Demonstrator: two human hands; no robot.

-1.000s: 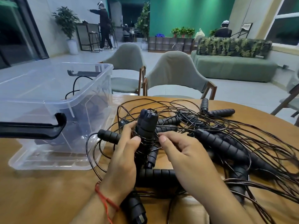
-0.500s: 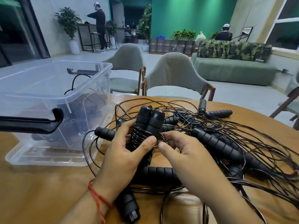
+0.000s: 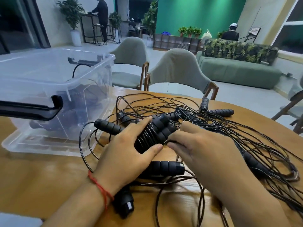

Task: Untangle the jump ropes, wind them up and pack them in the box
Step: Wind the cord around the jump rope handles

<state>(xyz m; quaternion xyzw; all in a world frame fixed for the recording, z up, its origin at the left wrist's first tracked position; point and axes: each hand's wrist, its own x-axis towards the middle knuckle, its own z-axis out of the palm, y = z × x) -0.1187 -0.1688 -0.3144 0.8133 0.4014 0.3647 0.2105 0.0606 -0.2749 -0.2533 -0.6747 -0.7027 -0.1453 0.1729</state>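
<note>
A tangle of black jump ropes (image 3: 218,128) with ribbed handles covers the round wooden table (image 3: 49,185). My left hand (image 3: 126,154) grips a wound bundle (image 3: 155,131) of two handles wrapped in cord, tilted low toward the upper right. My right hand (image 3: 196,148) pinches the cord at the bundle's lower right side. A clear plastic box (image 3: 91,74) with black latches stands at the left and holds dark ropes inside.
Loose handles lie around my hands: one (image 3: 108,126) to the left, one (image 3: 167,167) under them, one (image 3: 124,203) near my left wrist. Two grey chairs (image 3: 177,71) stand behind the table. People stand and sit far back.
The wound bundle has tipped from upright to lying low over the pile. Both hands followed it down, and my view has moved a little closer.
</note>
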